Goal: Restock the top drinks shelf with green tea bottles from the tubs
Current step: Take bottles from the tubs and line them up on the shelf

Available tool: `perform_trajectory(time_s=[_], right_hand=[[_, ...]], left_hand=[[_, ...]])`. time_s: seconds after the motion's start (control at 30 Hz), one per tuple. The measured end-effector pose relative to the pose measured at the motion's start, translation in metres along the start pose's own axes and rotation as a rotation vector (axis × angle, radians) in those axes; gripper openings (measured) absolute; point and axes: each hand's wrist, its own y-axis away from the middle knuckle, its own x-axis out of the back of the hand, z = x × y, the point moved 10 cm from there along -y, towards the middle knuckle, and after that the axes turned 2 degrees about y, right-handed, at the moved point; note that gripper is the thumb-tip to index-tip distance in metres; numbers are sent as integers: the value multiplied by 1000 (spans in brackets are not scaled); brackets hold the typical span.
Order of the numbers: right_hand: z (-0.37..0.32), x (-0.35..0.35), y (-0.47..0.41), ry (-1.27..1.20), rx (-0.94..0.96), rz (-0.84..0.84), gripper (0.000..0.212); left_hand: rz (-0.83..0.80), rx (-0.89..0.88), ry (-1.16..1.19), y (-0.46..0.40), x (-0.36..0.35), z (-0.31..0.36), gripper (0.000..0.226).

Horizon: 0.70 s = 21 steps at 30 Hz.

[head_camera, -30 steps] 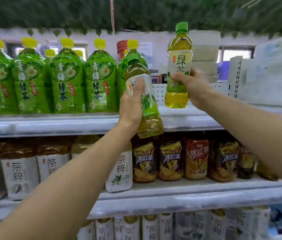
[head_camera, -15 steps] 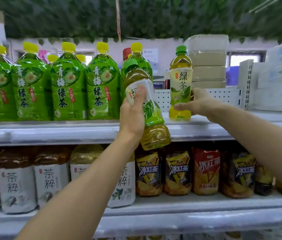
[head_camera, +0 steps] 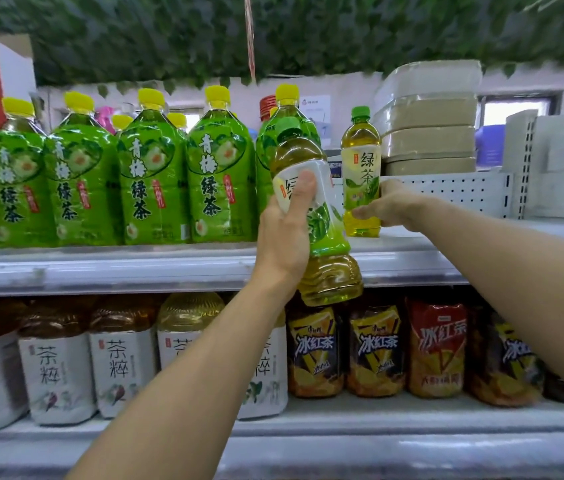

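Note:
On the top shelf [head_camera: 135,268], a small green tea bottle [head_camera: 360,161] with a green cap stands upright, right of the yellow-capped row. My right hand [head_camera: 393,206] holds its lower part, thumb across the front and fingers behind. In front of the shelf edge my left hand [head_camera: 284,237] grips a second green tea bottle [head_camera: 325,268] round its label. That bottle tilts with its cap leaning left and back toward the row. No tubs are in view.
Several large green bottles with yellow caps [head_camera: 149,174] fill the top shelf's left side. Wrapped packs [head_camera: 429,116] are stacked at the back right behind a white perforated divider [head_camera: 464,192]. Bare shelf [head_camera: 464,233] lies right of the standing bottle. Tea bottles [head_camera: 377,351] line the lower shelf.
My right hand has brought its bottle down from the air and stood it on the top shelf. The left hand's bottle has stayed tilted at the shelf edge.

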Motion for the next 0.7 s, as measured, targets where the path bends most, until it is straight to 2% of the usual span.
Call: perform_trajectory(time_s=[0.1, 0.2, 0.23, 0.27, 0.33, 0.4, 0.47, 0.53, 0.6, 0.7], right_hand=[[-8, 3, 14, 39, 27, 63, 34], [-36, 29, 51, -33, 176, 295, 49], [-50, 32, 72, -27, 251, 319, 52], [-61, 29, 90, 0, 324, 279, 52], [-72, 10, 122, 35, 408, 94, 49], [-69, -15, 148, 40, 399, -130, 41], [-66, -30, 161, -15, 415, -221, 45], [-68, -22, 162, -80, 481, -129, 53], [-69, -6, 158, -152, 521, -43, 50], [-54, 22, 144, -169, 464, 82, 62]], left_hand=[[-2, 4, -17, 3, -1, 3, 69], [5, 1, -36, 5, -1, 5, 65], [9, 7, -36, 6, -2, 7, 66], [11, 18, -33, 8, -3, 8, 69], [5, 47, -40, 10, -5, 10, 76], [16, 70, -7, 11, -7, 13, 66], [26, 85, 84, 13, -15, 16, 59], [10, 47, 66, 14, -29, 26, 73], [-51, -13, 1, 12, -49, 40, 78], [-157, -26, -56, 5, -77, 50, 57]])
